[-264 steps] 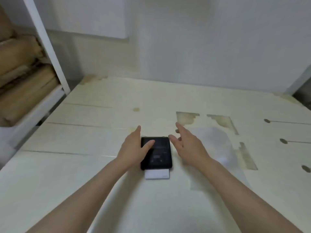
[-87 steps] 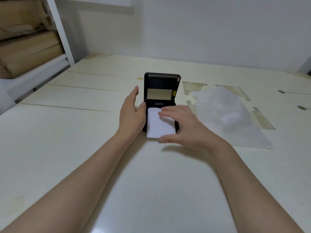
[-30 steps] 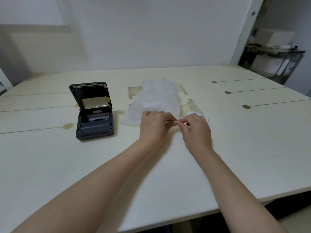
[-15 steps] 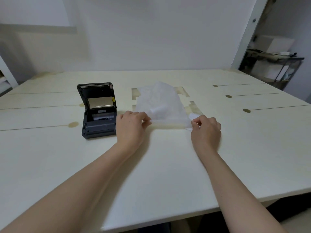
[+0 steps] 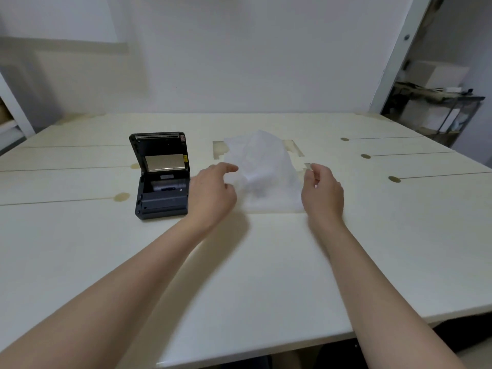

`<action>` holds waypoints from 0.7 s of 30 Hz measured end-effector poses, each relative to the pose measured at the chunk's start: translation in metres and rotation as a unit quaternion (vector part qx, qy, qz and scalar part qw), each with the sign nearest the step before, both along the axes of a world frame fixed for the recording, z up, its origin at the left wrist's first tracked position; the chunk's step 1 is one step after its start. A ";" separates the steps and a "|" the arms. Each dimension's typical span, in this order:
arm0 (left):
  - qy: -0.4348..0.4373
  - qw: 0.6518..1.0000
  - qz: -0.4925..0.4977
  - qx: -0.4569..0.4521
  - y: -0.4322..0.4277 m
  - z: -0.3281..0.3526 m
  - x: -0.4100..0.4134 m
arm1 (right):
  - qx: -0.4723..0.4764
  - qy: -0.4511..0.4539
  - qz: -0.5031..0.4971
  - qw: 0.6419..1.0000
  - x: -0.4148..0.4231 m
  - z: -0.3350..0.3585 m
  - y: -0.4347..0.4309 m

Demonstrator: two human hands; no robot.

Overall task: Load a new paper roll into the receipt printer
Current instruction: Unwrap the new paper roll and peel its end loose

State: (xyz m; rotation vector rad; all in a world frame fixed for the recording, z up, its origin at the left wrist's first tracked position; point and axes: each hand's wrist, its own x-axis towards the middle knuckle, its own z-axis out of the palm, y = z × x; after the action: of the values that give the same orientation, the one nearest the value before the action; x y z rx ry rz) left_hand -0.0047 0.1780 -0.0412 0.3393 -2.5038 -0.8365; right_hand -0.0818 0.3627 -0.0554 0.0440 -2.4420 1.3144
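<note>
The black receipt printer (image 5: 161,193) sits left of centre on the table with its lid (image 5: 159,151) raised and its paper bay showing. To its right lies a translucent white bag (image 5: 263,171), with a white paper roll (image 5: 254,177) faintly visible inside. My left hand (image 5: 213,194) hovers at the bag's left edge, fingers apart, index finger pointing at the bag. My right hand (image 5: 322,190) hovers at the bag's right edge, fingers loosely curled and holding nothing I can see.
The cream table (image 5: 239,262) has slots and brown spots on its right side (image 5: 394,179). A white wall stands behind. A shelf with boxes (image 5: 436,102) is at the far right, and a white rack (image 5: 10,113) at the far left.
Both hands have let go of the bag's near edge and lifted a little, now hovering at its two sides. The printer has not moved.
</note>
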 end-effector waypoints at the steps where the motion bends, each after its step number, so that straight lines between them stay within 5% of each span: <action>1: -0.008 1.000 -0.006 0.005 0.002 0.002 -0.007 | 0.023 -0.031 0.017 0.999 -0.006 0.003 -0.004; 10: -0.201 0.970 -0.016 0.138 -0.001 -0.008 -0.072 | 0.207 -0.134 0.094 0.965 -0.025 -0.009 -0.025; 16: -0.109 0.981 -0.048 0.153 0.016 -0.006 -0.083 | 0.040 -0.116 0.161 0.979 -0.035 -0.003 -0.019; 21: -0.021 0.986 -0.020 0.164 0.022 -0.005 -0.081 | -0.009 -0.104 0.188 0.977 -0.033 -0.004 -0.014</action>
State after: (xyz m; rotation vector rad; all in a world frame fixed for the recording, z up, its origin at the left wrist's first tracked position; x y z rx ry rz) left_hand -0.0853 0.1998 -0.0462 0.4189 -2.4143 -1.2755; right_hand -0.1147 0.3487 -0.0591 0.4012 -2.6914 1.5642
